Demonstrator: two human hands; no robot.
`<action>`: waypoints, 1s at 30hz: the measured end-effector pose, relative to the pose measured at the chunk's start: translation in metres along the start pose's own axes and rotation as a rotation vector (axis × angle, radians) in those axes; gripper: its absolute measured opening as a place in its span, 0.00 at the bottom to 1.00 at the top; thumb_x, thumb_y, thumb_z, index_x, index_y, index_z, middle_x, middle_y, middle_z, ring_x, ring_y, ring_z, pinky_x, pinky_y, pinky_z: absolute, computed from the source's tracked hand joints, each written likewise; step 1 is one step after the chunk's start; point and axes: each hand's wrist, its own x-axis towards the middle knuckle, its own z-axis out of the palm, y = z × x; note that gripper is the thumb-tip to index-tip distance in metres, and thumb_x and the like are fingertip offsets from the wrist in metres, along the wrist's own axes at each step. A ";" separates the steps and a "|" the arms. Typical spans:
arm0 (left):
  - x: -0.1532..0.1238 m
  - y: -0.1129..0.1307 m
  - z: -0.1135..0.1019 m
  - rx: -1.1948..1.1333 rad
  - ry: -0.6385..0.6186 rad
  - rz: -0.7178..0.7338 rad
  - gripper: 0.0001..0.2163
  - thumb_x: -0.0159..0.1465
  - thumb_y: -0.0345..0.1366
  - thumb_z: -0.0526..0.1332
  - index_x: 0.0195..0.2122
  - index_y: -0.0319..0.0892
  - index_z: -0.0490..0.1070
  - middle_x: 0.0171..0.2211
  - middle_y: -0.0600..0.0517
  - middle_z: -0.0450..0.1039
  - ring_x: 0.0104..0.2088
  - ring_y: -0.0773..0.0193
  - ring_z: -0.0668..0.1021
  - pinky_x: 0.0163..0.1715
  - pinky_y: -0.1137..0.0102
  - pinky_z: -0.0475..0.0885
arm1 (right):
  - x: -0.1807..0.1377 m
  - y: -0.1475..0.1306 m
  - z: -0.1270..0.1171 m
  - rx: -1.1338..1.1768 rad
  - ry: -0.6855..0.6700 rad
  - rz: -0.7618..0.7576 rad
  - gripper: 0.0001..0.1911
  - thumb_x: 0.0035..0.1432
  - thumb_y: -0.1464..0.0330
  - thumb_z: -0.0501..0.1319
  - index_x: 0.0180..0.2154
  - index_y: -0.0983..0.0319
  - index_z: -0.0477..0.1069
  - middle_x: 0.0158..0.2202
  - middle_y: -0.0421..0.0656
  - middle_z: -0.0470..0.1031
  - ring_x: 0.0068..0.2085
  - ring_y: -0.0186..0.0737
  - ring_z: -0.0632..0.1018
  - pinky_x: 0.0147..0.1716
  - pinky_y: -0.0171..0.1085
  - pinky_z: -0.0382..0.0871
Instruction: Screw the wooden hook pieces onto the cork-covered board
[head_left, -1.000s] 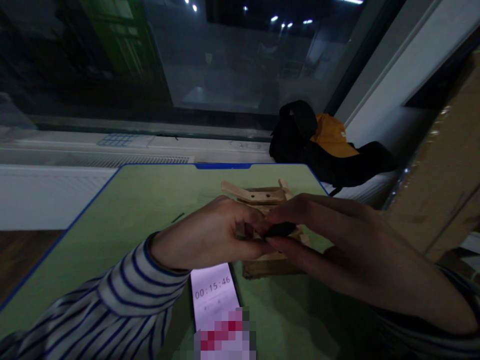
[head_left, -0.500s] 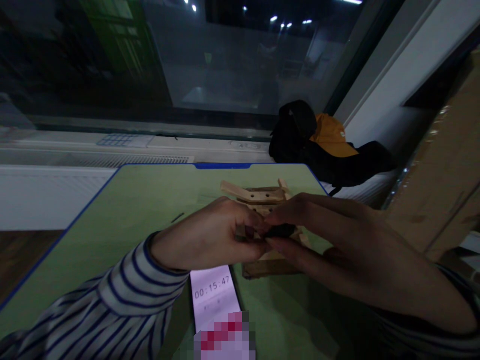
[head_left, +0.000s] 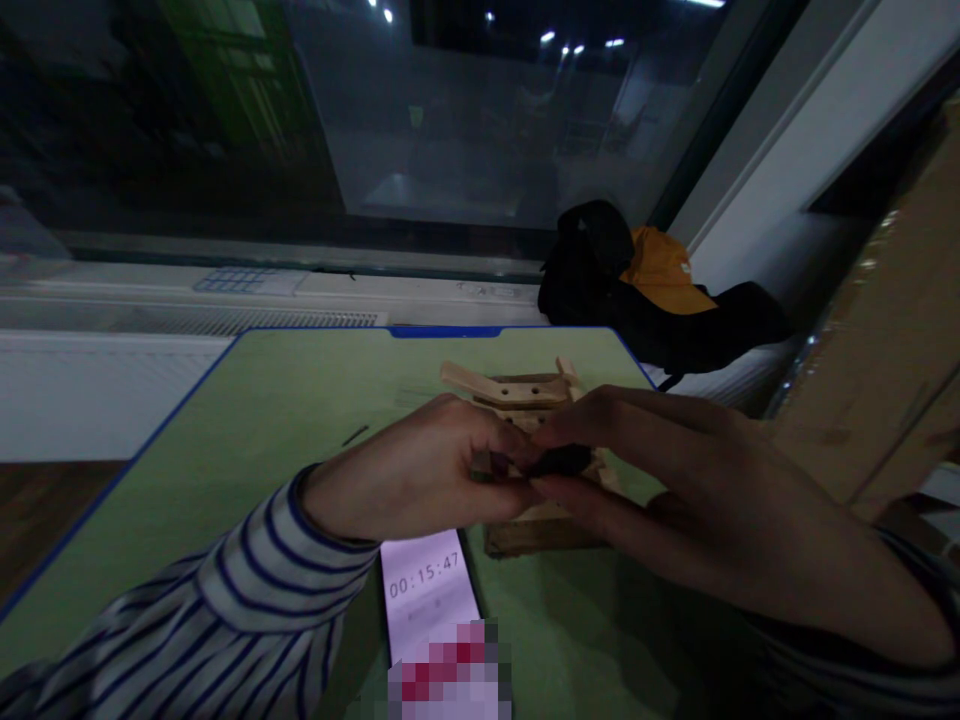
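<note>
A small wooden construction (head_left: 517, 537) of slats with holes stands on the green tabletop. Angled strips rise at its far side. Over its middle, my left hand (head_left: 442, 465) comes in from the left, thumb and fingers closed in a pinch. Opposite it, my right hand (head_left: 675, 490) is closed too, its thumb and index fingertips meeting the left fingertips. A dark patch shows between the right thumb and index finger. What either hand pinches is hidden by the fingers. Part of the construction lies behind both hands.
A phone (head_left: 424, 580) reading 00:15:47 lies nearer me. A thin dark stick (head_left: 355, 435) is on the green tabletop (head_left: 300, 385), left of the hands. Behind the blue-edged table, a black bag (head_left: 592, 260) and orange cap (head_left: 664, 270) rest by the window. Cardboard (head_left: 877, 330) stands right.
Almost nothing differs. Both hands stay together over the wooden construction, with only a very slight shift at the fingertips.
</note>
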 end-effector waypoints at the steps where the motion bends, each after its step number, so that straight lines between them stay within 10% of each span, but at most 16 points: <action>1: 0.000 -0.001 0.000 -0.013 -0.002 0.004 0.06 0.59 0.31 0.59 0.34 0.38 0.75 0.37 0.53 0.76 0.39 0.64 0.77 0.38 0.74 0.70 | 0.000 0.000 0.000 -0.003 0.000 0.007 0.11 0.61 0.67 0.59 0.46 0.59 0.66 0.41 0.40 0.76 0.41 0.34 0.77 0.39 0.32 0.70; 30: 0.000 0.000 0.001 0.067 0.007 -0.017 0.08 0.60 0.33 0.58 0.35 0.38 0.76 0.30 0.53 0.76 0.34 0.65 0.76 0.34 0.74 0.70 | -0.001 0.000 -0.001 -0.044 0.003 -0.039 0.11 0.62 0.69 0.58 0.47 0.59 0.65 0.38 0.40 0.75 0.37 0.33 0.77 0.35 0.32 0.68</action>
